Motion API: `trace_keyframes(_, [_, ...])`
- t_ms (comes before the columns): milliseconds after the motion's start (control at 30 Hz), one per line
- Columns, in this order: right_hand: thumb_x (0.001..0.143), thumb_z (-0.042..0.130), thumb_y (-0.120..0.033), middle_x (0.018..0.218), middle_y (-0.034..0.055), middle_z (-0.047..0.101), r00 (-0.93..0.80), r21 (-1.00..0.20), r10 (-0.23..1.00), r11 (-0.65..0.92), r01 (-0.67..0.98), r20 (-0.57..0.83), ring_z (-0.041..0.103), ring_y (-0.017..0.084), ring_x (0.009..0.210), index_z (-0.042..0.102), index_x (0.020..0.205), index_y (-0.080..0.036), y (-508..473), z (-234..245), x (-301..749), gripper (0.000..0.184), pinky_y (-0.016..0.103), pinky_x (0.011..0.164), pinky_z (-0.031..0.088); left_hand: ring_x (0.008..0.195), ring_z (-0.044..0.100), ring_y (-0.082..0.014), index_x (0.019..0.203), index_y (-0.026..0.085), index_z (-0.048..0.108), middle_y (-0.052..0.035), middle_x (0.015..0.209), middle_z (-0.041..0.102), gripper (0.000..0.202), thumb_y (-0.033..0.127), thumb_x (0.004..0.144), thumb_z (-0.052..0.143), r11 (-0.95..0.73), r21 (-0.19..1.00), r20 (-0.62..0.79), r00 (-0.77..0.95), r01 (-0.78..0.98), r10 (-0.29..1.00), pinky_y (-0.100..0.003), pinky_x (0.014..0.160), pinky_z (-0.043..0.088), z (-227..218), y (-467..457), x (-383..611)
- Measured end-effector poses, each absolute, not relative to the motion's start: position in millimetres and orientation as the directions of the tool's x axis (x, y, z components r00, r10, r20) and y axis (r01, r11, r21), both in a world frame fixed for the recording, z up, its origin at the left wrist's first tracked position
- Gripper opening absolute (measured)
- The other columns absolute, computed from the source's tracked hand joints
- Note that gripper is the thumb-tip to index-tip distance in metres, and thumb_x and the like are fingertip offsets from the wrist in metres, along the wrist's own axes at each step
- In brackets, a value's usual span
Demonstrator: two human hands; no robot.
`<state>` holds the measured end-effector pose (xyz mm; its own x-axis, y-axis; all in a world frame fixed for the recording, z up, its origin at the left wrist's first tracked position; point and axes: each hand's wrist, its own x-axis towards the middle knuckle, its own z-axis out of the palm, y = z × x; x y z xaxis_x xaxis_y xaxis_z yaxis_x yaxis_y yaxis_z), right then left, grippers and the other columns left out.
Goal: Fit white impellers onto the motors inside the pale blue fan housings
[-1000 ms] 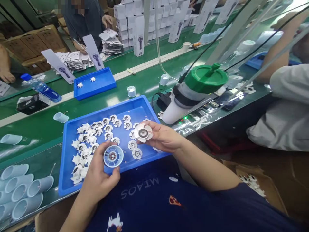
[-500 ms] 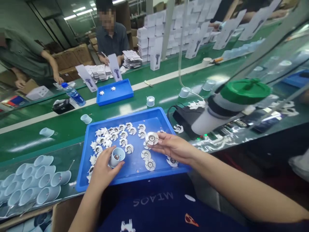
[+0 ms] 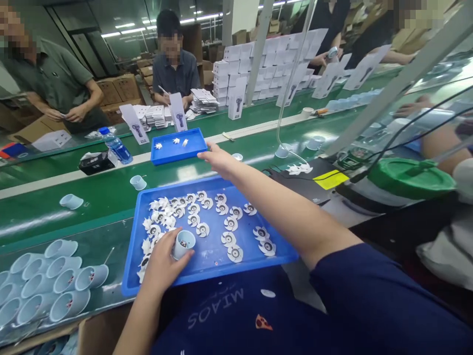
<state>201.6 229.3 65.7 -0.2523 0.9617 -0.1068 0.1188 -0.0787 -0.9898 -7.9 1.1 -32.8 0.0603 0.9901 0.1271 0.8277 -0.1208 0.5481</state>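
The left hand point(image 3: 164, 261) grips a light-blue round plastic cup point(image 3: 185, 239) over the large blue plastic tray point(image 3: 210, 251), which bears white multi-bladed fan wheels point(image 3: 203, 230). The right hand point(image 3: 219, 160), fingers loosely parted, reaches beside the small blue plastic tray point(image 3: 173, 156); contact is unclear. The navy printed shirt point(image 3: 295, 315) shows upside-down letters resembling "MIAOS"; small print on the tall white carton point(image 3: 237, 103), below a handheld-fan picture, is illegible.

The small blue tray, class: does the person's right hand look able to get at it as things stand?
Probably yes: the right hand is at the right end of the small blue tray, with nothing visible between them.
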Motion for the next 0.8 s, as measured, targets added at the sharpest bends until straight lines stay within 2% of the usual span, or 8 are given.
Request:
trace_keyframes(100, [0.09,0.059,-0.017,0.156,0.0094,0.041,-0.227,-0.97,0.973,0.091,0.226,0.039,0.051,0.022,0.132,0.045,0.147,-0.019,187.7,74.8,253.8,0.059,0.04,0.116,0.039,0.117,0.067,-0.0324,0.128,0.018,0.062,-0.0145,0.125,0.07,0.053,0.048,0.085,0.065,-0.16,0.531,0.106,0.122,0.832,0.987,-0.05,0.103,0.052,-32.5,4.2,-7.8])
trace_keyframes(167, [0.094,0.055,-0.017,0.145,0.0089,0.054,-0.291,-0.83,0.948,0.26,0.493,0.125,0.058,0.021,0.123,0.056,0.139,-0.017,160.1,82.9,289.7,0.045,0.036,0.11,0.044,0.115,0.067,-0.0328,0.128,0.018,0.062,-0.0151,0.124,0.071,0.054,0.05,0.085,0.064,-0.184,0.507,0.081,0.166,0.842,0.983,-0.05,0.102,0.053,-33.0,7.9,-7.6])
trace_keyframes(267, [0.096,0.054,-0.018,0.129,0.0074,0.066,-0.39,-0.374,0.918,0.34,0.863,-0.066,0.061,0.023,0.118,0.066,0.129,-0.02,129.8,78.0,331.9,0.035,0.036,0.104,0.047,0.112,0.069,-0.0335,0.129,0.018,0.062,-0.0148,0.122,0.071,0.057,0.055,0.085,0.063,-0.208,0.47,0.04,0.214,0.858,0.976,-0.051,0.098,0.054,-34.5,13.0,-8.5])
trace_keyframes(367, [0.092,0.054,-0.011,0.113,0.0121,0.071,-0.3,-0.143,0.912,0.27,0.952,-0.279,0.067,0.027,0.101,0.074,0.114,-0.018,116.2,47.7,357.0,0.031,0.037,0.086,0.051,0.112,0.069,-0.0348,0.128,0.018,0.063,-0.0153,0.122,0.072,0.06,0.059,0.084,0.061,-0.191,0.447,0.004,0.212,0.874,0.977,-0.051,0.097,0.055,-35.8,15.7,-9.8])
trace_keyframes(433, [0.09,0.049,-0.005,0.105,0.0178,0.07,-0.226,-0.064,0.928,0.217,0.974,-0.297,0.067,0.029,0.093,0.075,0.107,-0.012,115.0,23.2,365.8,0.032,0.038,0.079,0.049,0.112,0.068,-0.0357,0.126,0.018,0.064,-0.0156,0.123,0.071,0.062,0.062,0.083,0.061,-0.167,0.436,-0.008,0.189,0.884,0.982,-0.051,0.097,0.054,-36.1,16.3,-9.9])
trace_keyframes(533, [0.093,0.04,-0.005,0.111,0.0233,0.066,-0.215,0.022,0.946,0.227,0.974,-0.242,0.061,0.032,0.106,0.072,0.11,-0.007,121.5,-4.7,370.8,0.036,0.043,0.087,0.044,0.111,0.069,-0.0351,0.125,0.02,0.065,-0.014,0.122,0.072,0.061,0.062,0.082,0.062,-0.148,0.427,-0.014,0.17,0.892,0.985,-0.051,0.097,0.055,-35.2,16.4,-8.6])
trace_keyframes(633, [0.096,0.038,-0.01,0.113,0.0209,0.067,-0.3,0.035,0.933,0.313,0.949,-0.2,0.051,0.032,0.117,0.072,0.108,-0.01,132.6,-20.5,370.5,0.036,0.046,0.101,0.034,0.113,0.068,-0.0346,0.127,0.019,0.064,-0.0143,0.123,0.072,0.059,0.058,0.083,0.063,-0.133,0.424,-0.032,0.162,0.896,0.986,-0.05,0.098,0.054,-32.7,15.4,-6.5])
trace_keyframes(800, [0.094,0.04,-0.008,0.1,0.0178,0.072,-0.359,0.003,0.916,0.365,0.931,-0.178,0.055,0.029,0.104,0.074,0.099,-0.012,149.3,-33.3,366.6,0.034,0.048,0.108,0.026,0.118,0.067,-0.0353,0.126,0.02,0.065,-0.0144,0.128,0.071,0.057,0.055,0.082,0.064,-0.09,0.432,-0.041,0.119,0.898,0.992,-0.052,0.103,0.052,-30.1,11.3,-4.3])
